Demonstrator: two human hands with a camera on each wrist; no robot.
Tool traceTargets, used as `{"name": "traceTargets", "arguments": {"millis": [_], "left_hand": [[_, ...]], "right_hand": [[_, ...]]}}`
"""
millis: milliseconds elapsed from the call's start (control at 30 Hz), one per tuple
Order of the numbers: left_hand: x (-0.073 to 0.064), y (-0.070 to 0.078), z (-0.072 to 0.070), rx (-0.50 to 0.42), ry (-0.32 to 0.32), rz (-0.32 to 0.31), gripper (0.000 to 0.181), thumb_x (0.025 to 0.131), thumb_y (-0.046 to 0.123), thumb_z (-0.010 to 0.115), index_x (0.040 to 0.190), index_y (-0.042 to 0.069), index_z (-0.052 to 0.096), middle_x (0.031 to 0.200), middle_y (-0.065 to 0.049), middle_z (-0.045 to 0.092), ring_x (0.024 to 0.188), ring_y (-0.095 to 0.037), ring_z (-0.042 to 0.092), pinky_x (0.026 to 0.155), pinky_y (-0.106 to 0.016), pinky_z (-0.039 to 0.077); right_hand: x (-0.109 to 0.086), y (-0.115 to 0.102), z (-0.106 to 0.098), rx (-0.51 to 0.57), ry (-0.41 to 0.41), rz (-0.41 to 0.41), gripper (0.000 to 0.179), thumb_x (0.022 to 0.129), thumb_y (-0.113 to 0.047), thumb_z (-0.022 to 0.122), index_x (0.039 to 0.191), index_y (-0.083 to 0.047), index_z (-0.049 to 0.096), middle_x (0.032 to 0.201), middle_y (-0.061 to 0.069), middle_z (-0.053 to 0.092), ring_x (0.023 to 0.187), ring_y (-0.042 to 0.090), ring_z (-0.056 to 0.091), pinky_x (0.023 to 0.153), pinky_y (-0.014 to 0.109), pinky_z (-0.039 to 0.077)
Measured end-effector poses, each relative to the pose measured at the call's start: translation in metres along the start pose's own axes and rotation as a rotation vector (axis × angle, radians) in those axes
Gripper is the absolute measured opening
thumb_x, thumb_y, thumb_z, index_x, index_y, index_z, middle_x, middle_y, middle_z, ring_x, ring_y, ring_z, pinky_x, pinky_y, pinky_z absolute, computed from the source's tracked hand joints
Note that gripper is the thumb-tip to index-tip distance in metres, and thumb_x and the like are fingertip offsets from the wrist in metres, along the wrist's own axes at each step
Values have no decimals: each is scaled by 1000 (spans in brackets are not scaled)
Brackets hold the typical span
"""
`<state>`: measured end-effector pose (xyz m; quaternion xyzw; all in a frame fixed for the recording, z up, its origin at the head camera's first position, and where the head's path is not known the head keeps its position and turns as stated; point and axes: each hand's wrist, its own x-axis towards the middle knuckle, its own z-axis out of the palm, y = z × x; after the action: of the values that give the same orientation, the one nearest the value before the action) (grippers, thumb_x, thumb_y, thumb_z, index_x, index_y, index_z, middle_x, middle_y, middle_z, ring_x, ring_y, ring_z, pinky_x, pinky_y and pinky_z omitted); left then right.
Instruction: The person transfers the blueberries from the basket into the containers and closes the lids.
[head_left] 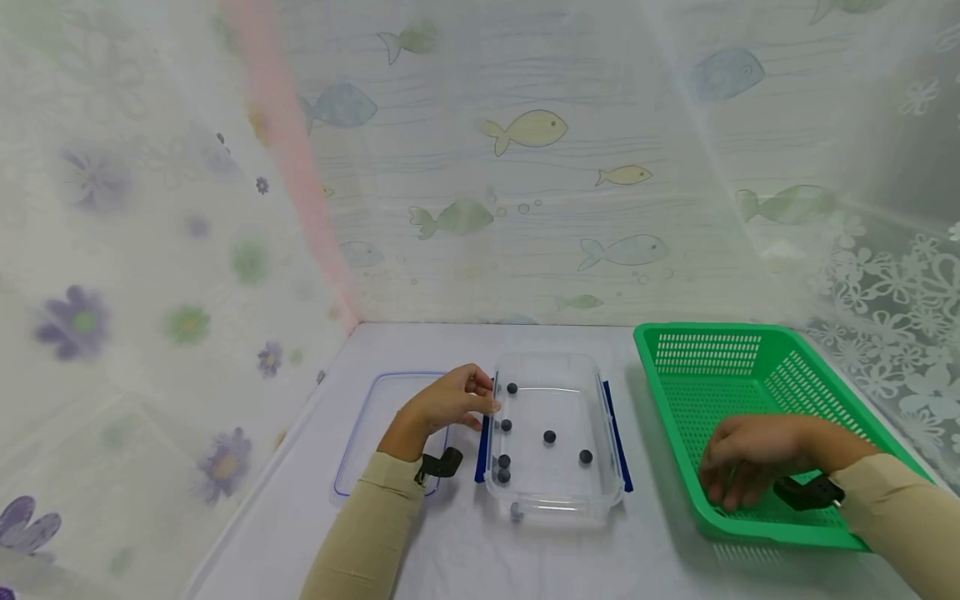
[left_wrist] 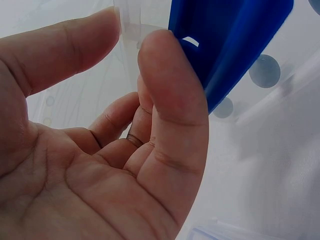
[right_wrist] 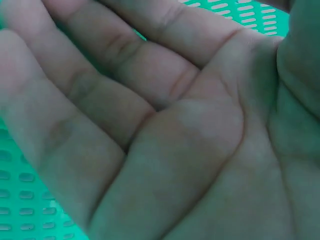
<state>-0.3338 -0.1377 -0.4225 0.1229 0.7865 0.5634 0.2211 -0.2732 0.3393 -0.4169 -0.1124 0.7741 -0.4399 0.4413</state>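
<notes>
2 hands in view. Left hand [head_left: 446, 400] has thumb and curled fingers pinching the left rim of the clear container [head_left: 540, 487], just by the left blue clip [head_left: 482, 454]. Right hand [head_left: 750, 454] is inside the green basket [head_left: 697, 400], near its front-left corner, fingers loose and spread a little, palm showing in the wrist view.

1 container, mid-worktop, with 6 dark balls [head_left: 550, 437] in it: 4 along the left wall (1 by the back-left corner, 1 midway, 2 close together near the front-left corner), 1 mid-floor, 1 toward the front-right corner. 2 blue clips, 1 per long side, right blue clip [head_left: 617, 437] included.

1 clear lid [head_left: 390, 425] with a blue border, toward the left edge of the white worktop [head_left: 450, 542], partly behind the left arm. 1 basket, right side, reaching the back edge. 2 beige sleeves [head_left: 367, 533], 2 black wrist mounts [head_left: 446, 462]. Fish-print sheet [head_left: 525, 250] behind the back edge.
</notes>
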Motion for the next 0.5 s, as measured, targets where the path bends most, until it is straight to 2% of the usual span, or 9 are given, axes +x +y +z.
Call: {"name": "traceTargets", "arguments": {"millis": [233, 500], "left_hand": [[1, -1, 0, -7, 0, 6, 54, 91, 16, 79, 130, -6, 49, 106, -12, 57, 88, -24, 63, 74, -36, 63], [-1, -1, 0, -3, 5, 3, 53, 91, 16, 79, 130, -5, 50, 106, -12, 57, 88, -25, 64, 73, -36, 63]], "right_hand": [[5, -3, 6, -23, -10, 67, 33, 102, -21, 56, 101, 7, 72, 96, 20, 74, 81, 28, 76, 70, 40, 64], [8, -5, 9, -61, -73, 81, 30, 99, -19, 57, 96, 6, 73, 95, 19, 74, 74, 21, 74, 66, 35, 64]]}}
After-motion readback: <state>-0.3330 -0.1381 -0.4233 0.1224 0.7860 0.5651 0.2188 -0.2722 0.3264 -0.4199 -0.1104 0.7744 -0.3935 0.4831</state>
